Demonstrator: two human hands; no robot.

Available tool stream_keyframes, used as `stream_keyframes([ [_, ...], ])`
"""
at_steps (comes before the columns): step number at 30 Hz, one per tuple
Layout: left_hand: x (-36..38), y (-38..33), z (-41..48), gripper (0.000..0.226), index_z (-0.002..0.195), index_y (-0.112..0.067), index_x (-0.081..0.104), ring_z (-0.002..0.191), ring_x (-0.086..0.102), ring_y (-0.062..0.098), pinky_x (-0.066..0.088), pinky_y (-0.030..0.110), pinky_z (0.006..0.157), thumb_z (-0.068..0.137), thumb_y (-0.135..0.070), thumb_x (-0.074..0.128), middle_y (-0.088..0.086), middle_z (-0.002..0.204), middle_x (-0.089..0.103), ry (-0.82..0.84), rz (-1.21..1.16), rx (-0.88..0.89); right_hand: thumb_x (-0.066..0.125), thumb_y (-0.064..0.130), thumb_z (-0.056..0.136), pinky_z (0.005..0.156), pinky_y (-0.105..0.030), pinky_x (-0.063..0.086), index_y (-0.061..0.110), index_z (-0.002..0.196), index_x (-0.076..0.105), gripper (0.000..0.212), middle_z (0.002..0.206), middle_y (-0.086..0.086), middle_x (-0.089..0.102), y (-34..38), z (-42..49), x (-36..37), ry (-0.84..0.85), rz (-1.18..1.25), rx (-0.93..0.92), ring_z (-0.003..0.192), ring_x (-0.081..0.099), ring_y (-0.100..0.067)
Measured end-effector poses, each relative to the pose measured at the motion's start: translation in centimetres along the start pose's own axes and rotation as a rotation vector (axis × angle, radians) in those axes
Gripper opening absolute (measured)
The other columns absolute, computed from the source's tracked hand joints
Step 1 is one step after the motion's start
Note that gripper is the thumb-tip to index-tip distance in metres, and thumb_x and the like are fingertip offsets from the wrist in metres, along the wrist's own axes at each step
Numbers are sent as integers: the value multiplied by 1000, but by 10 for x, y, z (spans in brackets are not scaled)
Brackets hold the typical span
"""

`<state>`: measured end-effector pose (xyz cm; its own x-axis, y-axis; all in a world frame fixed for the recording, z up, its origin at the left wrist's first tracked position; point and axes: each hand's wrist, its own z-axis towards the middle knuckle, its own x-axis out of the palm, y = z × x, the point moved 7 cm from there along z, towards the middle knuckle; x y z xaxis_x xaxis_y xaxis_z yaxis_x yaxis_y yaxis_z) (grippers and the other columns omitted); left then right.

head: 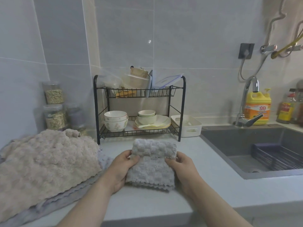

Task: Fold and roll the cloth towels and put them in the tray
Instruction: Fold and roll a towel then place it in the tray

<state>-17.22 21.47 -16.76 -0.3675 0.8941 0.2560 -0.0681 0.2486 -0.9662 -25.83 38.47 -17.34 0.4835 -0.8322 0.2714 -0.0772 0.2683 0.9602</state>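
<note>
Mid-roll on a grey towel [150, 169], lying on the bench [213, 185] near the middle of its front edge. Rolled only at the far end; near half flat, scalloped hem toward the front edge. Pinched at the roll's left end by the left grip [122, 167] and at its right end by the right grip [182, 167], both closed on the cloth with fingers curled against the roll. Probably held so to keep the roll even and tight across its width while turning it toward the front edge. Kept down on the bench rather than lifted, likely so the folded layers do not slip apart.

Waiting at the left edge of the bench: a heap of cloths, a beige towel [47, 163] on top of greyish-lilac towels [54, 205], close at hand for later turns.

Set near the back edge, just beside the right leg of the black dish rack [139, 108] and left of the sink [254, 149]: the white tray [188, 125], within reach yet out of the rolling space. No rolled towel seen in it.

Readable writing: only on the yellow detergent bottle [257, 107] behind the tap [247, 102] at the back right, two large characters on an orange label, apparently "立白". On the brown bottle [286, 110] further right, a yellow label too blurred to read. No labels visible on the clear jars [55, 105] in the back left corner.
</note>
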Motion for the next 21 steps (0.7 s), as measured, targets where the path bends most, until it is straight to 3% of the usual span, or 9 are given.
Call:
stream_keyframes([
  [3,5,0,-2,27,111,-2,59,95,70,31,58,38,76,85,4,61,20,107,70,68,49,10,59,3,91,87,-63,50,7,102,67,14,99,-21,72,5,0,-4,-39,-28,-39,94,68,-41],
  [6,-1,-1,-1,26,106,1,61,84,72,28,58,34,67,81,10,61,21,101,71,-29,48,68,68,12,85,80,-64,52,10,102,64,17,94,-17,73,6,-4,1,12,-113,-36,87,71,-38],
  [9,-4,-1,-2,27,109,2,59,88,71,29,58,34,69,84,8,61,21,102,71,-50,54,87,65,-1,83,58,-40,58,6,99,64,17,77,-7,74,7,-4,0,-2,-199,-47,69,72,-23],
  [10,-4,-1,-3,26,110,2,59,90,70,29,58,34,71,85,6,61,21,104,70,-41,62,87,62,-5,85,62,-38,59,3,101,65,19,80,-10,74,8,-5,-1,-17,-176,-45,73,72,-25],
  [13,-2,-3,-5,21,106,-1,62,88,70,26,56,34,73,87,5,59,20,104,71,-25,33,79,61,-1,88,84,-54,55,0,108,63,20,96,-22,72,9,-5,-1,-4,-49,-30,90,69,-40],
  [17,-9,-4,-4,18,100,-5,63,78,71,28,56,39,73,88,6,56,16,90,73,-69,-72,62,69,1,72,72,-45,45,4,110,64,39,89,-19,72,7,-6,3,32,-44,-7,76,62,-34],
  [19,-8,-4,-4,21,102,-4,63,80,71,30,55,40,75,87,8,54,18,92,73,-51,-103,37,60,-9,80,63,-37,47,3,106,65,29,76,-9,72,9,-5,-1,17,-42,-23,67,61,-28],
  [21,-7,-4,-5,29,106,-5,64,89,69,34,53,42,81,85,11,51,20,98,72,-33,-129,4,49,-16,85,60,-32,52,4,102,66,30,79,-11,73,9,-5,-2,22,-3,-25,67,66,-26],
])
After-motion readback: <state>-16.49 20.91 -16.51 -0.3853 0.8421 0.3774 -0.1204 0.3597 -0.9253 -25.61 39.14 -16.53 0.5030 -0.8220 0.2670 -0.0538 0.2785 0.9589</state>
